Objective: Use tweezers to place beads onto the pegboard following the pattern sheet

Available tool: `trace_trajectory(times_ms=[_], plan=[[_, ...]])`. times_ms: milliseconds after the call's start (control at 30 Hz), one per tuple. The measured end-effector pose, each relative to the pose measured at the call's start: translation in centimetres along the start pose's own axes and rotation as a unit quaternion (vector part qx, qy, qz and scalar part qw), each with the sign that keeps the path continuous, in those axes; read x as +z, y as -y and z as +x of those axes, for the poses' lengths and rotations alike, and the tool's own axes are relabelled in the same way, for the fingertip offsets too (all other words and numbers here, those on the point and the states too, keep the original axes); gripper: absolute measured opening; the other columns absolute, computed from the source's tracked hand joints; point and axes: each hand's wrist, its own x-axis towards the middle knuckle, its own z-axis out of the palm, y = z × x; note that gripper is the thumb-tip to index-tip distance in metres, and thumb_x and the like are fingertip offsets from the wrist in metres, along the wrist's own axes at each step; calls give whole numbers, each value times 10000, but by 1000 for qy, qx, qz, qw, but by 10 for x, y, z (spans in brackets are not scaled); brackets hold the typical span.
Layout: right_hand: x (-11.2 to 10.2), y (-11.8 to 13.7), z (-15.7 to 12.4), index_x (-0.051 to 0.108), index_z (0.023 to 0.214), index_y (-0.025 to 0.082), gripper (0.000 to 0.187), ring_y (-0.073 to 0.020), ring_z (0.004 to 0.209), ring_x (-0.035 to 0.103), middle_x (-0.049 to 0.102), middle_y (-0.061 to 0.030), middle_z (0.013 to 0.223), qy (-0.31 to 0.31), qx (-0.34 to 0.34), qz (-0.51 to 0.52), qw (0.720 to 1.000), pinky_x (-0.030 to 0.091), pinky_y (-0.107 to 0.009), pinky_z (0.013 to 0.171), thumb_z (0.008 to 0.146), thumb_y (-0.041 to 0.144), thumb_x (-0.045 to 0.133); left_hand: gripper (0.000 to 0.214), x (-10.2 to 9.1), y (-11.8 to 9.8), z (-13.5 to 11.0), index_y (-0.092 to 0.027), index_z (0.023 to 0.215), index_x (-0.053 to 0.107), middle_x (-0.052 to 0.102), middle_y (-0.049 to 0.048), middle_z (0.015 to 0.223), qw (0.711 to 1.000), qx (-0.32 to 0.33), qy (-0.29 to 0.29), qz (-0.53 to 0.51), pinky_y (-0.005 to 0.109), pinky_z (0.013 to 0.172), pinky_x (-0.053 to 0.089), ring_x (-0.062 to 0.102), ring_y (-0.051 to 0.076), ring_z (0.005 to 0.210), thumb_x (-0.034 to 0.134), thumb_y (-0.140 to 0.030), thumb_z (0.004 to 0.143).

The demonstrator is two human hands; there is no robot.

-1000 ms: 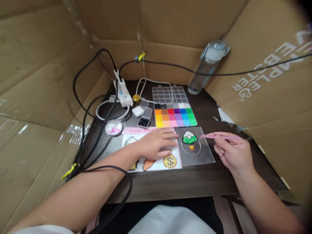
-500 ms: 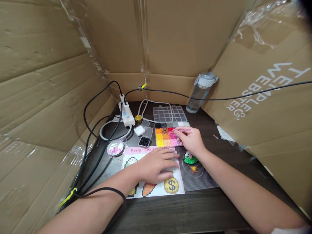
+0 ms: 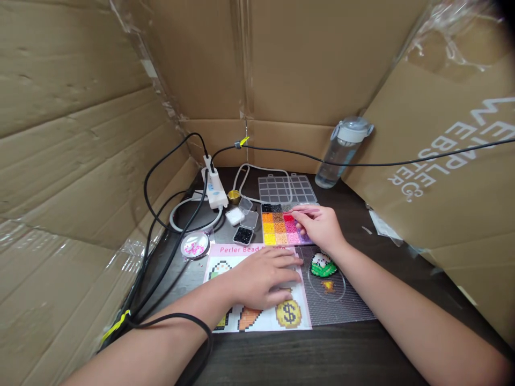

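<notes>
My left hand (image 3: 263,277) lies flat, fingers stretched out, on the Perler bead pattern sheet (image 3: 257,316). My right hand (image 3: 322,226) reaches over the tray of coloured beads (image 3: 277,228), fingers closed on pink tweezers (image 3: 300,211) whose tips sit over the red and pink compartments. To the right of the sheet lies a clear pegboard (image 3: 346,305) with a green and white bead figure (image 3: 324,265) and a small orange one (image 3: 329,286) on it.
Behind the bead tray lies a clear empty lid (image 3: 286,188). A water bottle (image 3: 341,153) stands at the back right. Small clear boxes (image 3: 243,225), a round dish of pink beads (image 3: 195,247), a white power adapter (image 3: 215,191) and black cables (image 3: 161,214) crowd the left. Cardboard walls surround the table.
My right hand has moved with the pink tweezers from beside the pegboard up to the bead tray. The camera has tilted upward. My left hand has stayed on the sheet.
</notes>
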Motion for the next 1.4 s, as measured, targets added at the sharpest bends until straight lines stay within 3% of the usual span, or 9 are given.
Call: trace_trajectory(times_ms=[133, 300, 467, 1400], plan=[[1, -5, 5, 823, 836, 141, 349, -140, 464, 596, 766, -93, 709, 18, -16, -19, 1000, 493, -271, 429, 723, 471, 807, 339, 1, 0, 0, -243, 1259, 720, 608, 81, 1540, 1000, -1, 0, 5, 540, 1203, 445, 544, 336, 1447, 663, -391, 959], [4, -15, 5, 822, 782, 181, 237, -219, 669, 733, 807, -98, 810, -7, -58, -50, 997, 603, -332, 603, 747, 410, 769, 344, 1, 0, 0, -241, 1263, 718, 614, 84, 1533, 1000, -1, 4, 4, 536, 1198, 448, 558, 337, 1433, 669, -379, 952], [7, -20, 4, 824, 771, 196, 228, -251, 782, 769, 821, -102, 860, -12, -78, -61, 995, 633, -370, 710, 738, 412, 757, 355, 1, 0, 0, -246, 1279, 715, 609, 90, 1536, 1000, -4, 9, -1, 544, 1200, 444, 574, 334, 1417, 653, -393, 962], [9, -17, 3, 823, 757, 186, 204, -232, 788, 767, 821, -101, 856, -4, -72, -54, 996, 637, -356, 731, 748, 382, 765, 357, 3, 2, -1, -234, 1279, 710, 607, 100, 1537, 1000, 3, -1, -4, 555, 1225, 418, 519, 342, 1472, 641, -390, 965]])
